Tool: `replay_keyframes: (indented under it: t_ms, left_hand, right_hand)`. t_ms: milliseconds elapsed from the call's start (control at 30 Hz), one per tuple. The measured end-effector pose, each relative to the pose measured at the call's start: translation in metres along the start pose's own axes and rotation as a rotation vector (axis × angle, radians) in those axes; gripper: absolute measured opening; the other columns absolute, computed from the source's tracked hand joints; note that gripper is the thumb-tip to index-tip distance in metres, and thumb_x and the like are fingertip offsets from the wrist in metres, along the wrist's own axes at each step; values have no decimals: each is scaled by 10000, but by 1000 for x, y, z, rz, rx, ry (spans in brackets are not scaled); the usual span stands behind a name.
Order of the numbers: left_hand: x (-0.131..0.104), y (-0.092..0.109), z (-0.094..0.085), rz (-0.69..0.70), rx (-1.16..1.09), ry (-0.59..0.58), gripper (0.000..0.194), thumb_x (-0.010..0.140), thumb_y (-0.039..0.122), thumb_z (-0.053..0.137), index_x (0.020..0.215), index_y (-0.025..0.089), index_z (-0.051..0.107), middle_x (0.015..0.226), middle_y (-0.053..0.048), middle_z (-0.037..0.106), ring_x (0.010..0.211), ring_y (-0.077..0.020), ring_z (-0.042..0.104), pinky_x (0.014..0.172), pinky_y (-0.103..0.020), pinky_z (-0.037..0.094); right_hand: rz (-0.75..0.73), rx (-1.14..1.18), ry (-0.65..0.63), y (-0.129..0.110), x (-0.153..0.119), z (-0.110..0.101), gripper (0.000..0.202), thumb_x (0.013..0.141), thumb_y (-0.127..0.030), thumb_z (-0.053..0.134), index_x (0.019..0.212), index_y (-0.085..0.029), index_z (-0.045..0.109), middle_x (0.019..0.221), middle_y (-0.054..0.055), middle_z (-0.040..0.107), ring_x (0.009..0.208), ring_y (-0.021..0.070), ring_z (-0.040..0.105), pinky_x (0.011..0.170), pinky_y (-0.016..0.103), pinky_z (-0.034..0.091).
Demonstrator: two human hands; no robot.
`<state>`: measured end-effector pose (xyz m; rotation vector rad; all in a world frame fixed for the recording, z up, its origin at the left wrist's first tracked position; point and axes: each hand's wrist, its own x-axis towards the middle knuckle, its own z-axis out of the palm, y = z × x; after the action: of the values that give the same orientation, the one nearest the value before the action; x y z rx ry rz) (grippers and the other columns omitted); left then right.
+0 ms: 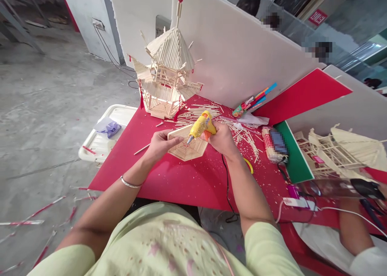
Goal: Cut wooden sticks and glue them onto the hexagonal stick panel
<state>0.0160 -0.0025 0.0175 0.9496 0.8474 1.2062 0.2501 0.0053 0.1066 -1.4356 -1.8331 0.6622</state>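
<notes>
Spread out below, a red surface (181,187). Standing at its far left, a stick-built pagoda (171,52). Held up over the surface, a many-sided stick panel (189,151), left edge gripped in the closed left hand (160,145). Wrapped in the right hand (223,138), a yellow glue gun (199,126), nozzle toward the panel's middle. Scattered beyond, loose sticks (199,111).
</notes>
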Motion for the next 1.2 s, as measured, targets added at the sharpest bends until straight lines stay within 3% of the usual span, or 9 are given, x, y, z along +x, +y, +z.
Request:
replay_keyframes:
  t_ms: [167,400,533,667,800,900,1067,1200]
  left_hand:
    - [4,-1,6,-21,-185,-28,582,558,282,1005,1095,168,815,1001,-73,822,855,-208,753,839,-322,597]
    - [0,-20,15,-146,-272,-29,488,552,289,1014,973,126,830,984,-126,822,863,-241,769,873,-377,611]
    - [1,-28,16,-68,-260,46,445,581,340,1003,947,142,847,997,-118,824,880,-238,766,880,-373,609]
    - [5,-24,12,75,-187,181,387,586,360,993,896,174,855,918,-69,826,803,-204,742,822,-349,600]
    - [7,-19,10,150,-132,236,358,588,361,989,869,182,856,848,-47,816,737,-179,713,754,-323,586]
    - [7,-20,10,116,-174,223,365,573,366,993,855,181,851,881,-56,821,760,-188,726,776,-335,600]
    - [6,-22,10,132,-169,225,348,579,358,990,851,189,850,871,-47,820,761,-180,724,781,-326,602]
    - [5,-20,9,225,-68,249,355,588,356,984,873,193,849,855,-31,813,781,-195,720,783,-336,598]
  right_hand:
    - [24,19,113,4,0,-2,252,726,-415,804,779,-207,671,667,-49,535,609,112,417,542,252,354]
    - [54,72,218,-2,-3,-10,253,692,-401,787,763,-194,659,688,-40,567,629,112,441,555,256,359]
    - [67,80,219,-3,-6,-10,238,691,-378,791,786,-190,678,702,-37,607,636,118,486,583,258,390]
    - [76,180,227,-5,-18,-18,323,683,-352,807,950,-198,707,871,5,727,742,153,610,686,280,483]
    - [86,340,165,-11,-34,-34,288,708,-335,732,957,-205,669,890,9,708,641,124,538,583,261,439]
    - [70,416,132,-15,-43,-42,293,726,-390,715,948,-215,637,806,-23,612,606,119,480,530,256,406]
    - [18,194,221,-24,-52,-41,446,769,-571,781,1016,-229,636,808,-24,602,647,134,513,572,265,447]
    - [12,-118,401,-29,-57,-37,488,718,-605,854,953,-236,637,737,-33,607,601,137,508,546,270,441]
